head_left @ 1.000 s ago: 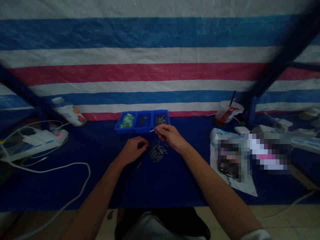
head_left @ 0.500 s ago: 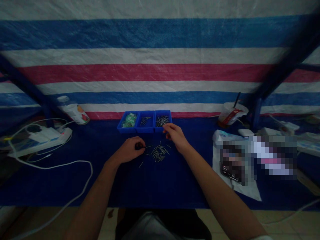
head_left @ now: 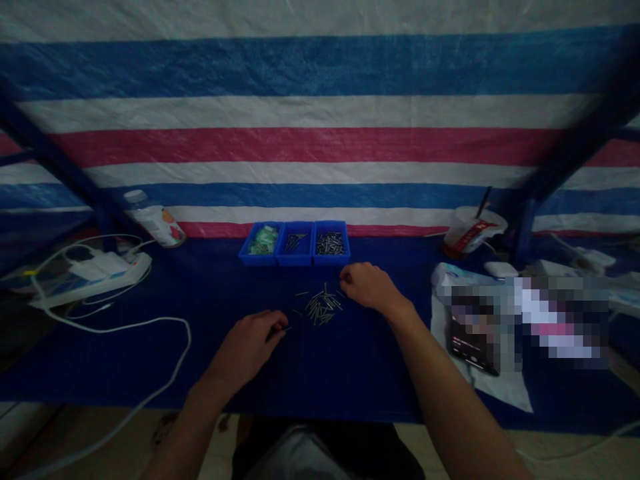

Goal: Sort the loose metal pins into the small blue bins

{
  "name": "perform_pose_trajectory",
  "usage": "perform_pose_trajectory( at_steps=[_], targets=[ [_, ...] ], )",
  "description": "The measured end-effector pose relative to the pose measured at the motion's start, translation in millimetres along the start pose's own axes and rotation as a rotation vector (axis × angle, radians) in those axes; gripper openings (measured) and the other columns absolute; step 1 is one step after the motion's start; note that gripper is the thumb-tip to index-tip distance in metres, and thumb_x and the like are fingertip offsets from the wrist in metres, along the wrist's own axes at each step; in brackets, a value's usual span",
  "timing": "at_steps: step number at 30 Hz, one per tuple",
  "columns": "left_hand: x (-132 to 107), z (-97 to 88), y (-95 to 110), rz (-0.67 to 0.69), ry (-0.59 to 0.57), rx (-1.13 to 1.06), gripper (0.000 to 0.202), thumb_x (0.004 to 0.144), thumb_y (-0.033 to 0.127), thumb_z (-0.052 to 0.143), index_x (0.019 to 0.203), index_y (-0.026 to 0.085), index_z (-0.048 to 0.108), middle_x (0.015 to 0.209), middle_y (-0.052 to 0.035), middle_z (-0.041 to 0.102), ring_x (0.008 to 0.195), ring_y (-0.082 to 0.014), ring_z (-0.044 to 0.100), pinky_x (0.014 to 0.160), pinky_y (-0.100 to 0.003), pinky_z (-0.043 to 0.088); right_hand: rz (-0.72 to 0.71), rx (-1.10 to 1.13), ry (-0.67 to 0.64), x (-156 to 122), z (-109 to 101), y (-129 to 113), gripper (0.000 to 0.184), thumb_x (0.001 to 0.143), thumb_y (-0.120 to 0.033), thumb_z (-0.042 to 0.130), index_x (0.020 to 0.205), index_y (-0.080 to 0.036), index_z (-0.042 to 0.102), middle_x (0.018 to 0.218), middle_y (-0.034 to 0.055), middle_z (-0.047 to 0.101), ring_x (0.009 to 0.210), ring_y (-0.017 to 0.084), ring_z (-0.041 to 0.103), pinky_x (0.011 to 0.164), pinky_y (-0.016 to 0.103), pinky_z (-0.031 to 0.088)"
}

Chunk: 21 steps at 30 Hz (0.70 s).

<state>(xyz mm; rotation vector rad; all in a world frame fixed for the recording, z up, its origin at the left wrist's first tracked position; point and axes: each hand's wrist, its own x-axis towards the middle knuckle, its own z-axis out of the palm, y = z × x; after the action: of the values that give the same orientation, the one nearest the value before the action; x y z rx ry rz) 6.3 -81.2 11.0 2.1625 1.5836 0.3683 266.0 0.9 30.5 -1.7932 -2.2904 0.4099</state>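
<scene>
A small heap of thin metal pins lies on the dark blue table cover. My left hand rests on the cover below and left of the heap, fingers curled in a pinch on something small and dark I cannot make out. My right hand sits just right of the heap, fingers curled down onto the cover near the pins; whether it holds one is unclear. Behind the heap stand three joined blue bins: the left holds green parts, the middle a few pins, the right many pins.
A white power strip with cables lies at the left, a tipped bottle behind it. A plastic cup with a straw stands at the back right. Bags and a blurred patch fill the right. A striped tarp hangs behind.
My right hand dropped a pin at the right bin and came back down beside the heap. My left hand slid toward me, away from the heap. The view shifted slightly.
</scene>
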Motion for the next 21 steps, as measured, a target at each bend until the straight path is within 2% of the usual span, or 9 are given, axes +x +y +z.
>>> perform_pose_trajectory(
  at_steps=[3, 7, 9, 11, 15, 19, 21],
  targets=[
    [8.3, 8.1, 2.1, 0.021, 0.059, 0.037, 0.012, 0.089, 0.021, 0.055, 0.094, 0.025, 0.065, 0.095, -0.0022, 0.072, 0.085, -0.0207, 0.067, 0.075, -0.032, 0.048, -0.007, 0.007, -0.038, 2.4, 4.7, 0.8, 0.024, 0.081, -0.024, 0.058, 0.097, -0.021, 0.075, 0.096, 0.0102, 0.074, 0.088, 0.027, 0.068, 0.075, 0.037, 0.049],
    [21.4, 11.1, 7.1, 0.022, 0.096, 0.093, 0.012, 0.091, 0.024, 0.053, 0.098, 0.025, 0.063, 0.098, -0.0027, 0.070, 0.085, -0.0208, 0.067, 0.076, -0.033, 0.048, -0.061, 0.102, -0.101, 3.5, 7.1, 2.7, 0.025, 0.081, -0.023, 0.058, 0.100, -0.023, 0.074, 0.097, 0.0057, 0.075, 0.090, 0.024, 0.069, 0.075, 0.033, 0.049],
    [24.8, 8.1, 6.7, 0.032, 0.107, 0.085, 0.020, 0.090, 0.030, 0.057, 0.109, 0.025, 0.062, 0.110, -0.0041, 0.067, 0.093, -0.0222, 0.066, 0.081, -0.035, 0.049, -0.065, 0.088, -0.096, 2.3, 5.7, 2.6, 0.025, 0.080, -0.022, 0.059, 0.100, -0.024, 0.074, 0.096, 0.0049, 0.075, 0.088, 0.023, 0.069, 0.073, 0.032, 0.048],
    [27.2, 3.1, 3.9, 0.063, 0.099, 0.067, 0.037, 0.086, 0.035, 0.063, 0.122, 0.026, 0.058, 0.122, -0.0057, 0.062, 0.102, -0.0241, 0.063, 0.087, -0.037, 0.049, -0.073, 0.067, -0.095, 0.6, 4.2, -0.1, 0.022, 0.078, -0.024, 0.061, 0.096, -0.024, 0.074, 0.092, 0.0046, 0.074, 0.084, 0.023, 0.068, 0.070, 0.031, 0.047],
    [38.5, -7.1, -2.1, 0.127, -0.003, 0.057, 0.046, 0.082, 0.033, 0.068, 0.127, 0.027, 0.058, 0.123, -0.0073, 0.061, 0.101, -0.0245, 0.062, 0.087, -0.037, 0.048, -0.114, 0.073, -0.110, -2.2, 6.9, -14.0, 0.014, 0.077, -0.030, 0.064, 0.086, -0.025, 0.074, 0.086, 0.0037, 0.073, 0.079, 0.021, 0.067, 0.069, 0.031, 0.047],
    [62.8, -12.0, -3.8, 0.212, -0.118, -0.042, 0.033, 0.079, 0.026, 0.069, 0.111, 0.022, 0.064, 0.105, -0.0052, 0.067, 0.086, -0.0197, 0.064, 0.078, -0.033, 0.049, -0.101, -0.015, -0.074, -2.0, 16.9, -27.7, 0.016, 0.079, -0.032, 0.062, 0.084, -0.022, 0.074, 0.088, 0.0082, 0.073, 0.082, 0.024, 0.068, 0.072, 0.034, 0.048],
    [74.4, -12.9, -3.8, 0.213, -0.180, -0.095, 0.026, 0.077, 0.023, 0.069, 0.103, 0.021, 0.065, 0.096, -0.0036, 0.068, 0.080, -0.0182, 0.064, 0.072, -0.031, 0.049, -0.092, -0.047, -0.061, -1.3, 21.2, -31.1, 0.018, 0.080, -0.031, 0.061, 0.085, -0.021, 0.074, 0.088, 0.0103, 0.073, 0.082, 0.026, 0.069, 0.071, 0.036, 0.049]
  ],
)
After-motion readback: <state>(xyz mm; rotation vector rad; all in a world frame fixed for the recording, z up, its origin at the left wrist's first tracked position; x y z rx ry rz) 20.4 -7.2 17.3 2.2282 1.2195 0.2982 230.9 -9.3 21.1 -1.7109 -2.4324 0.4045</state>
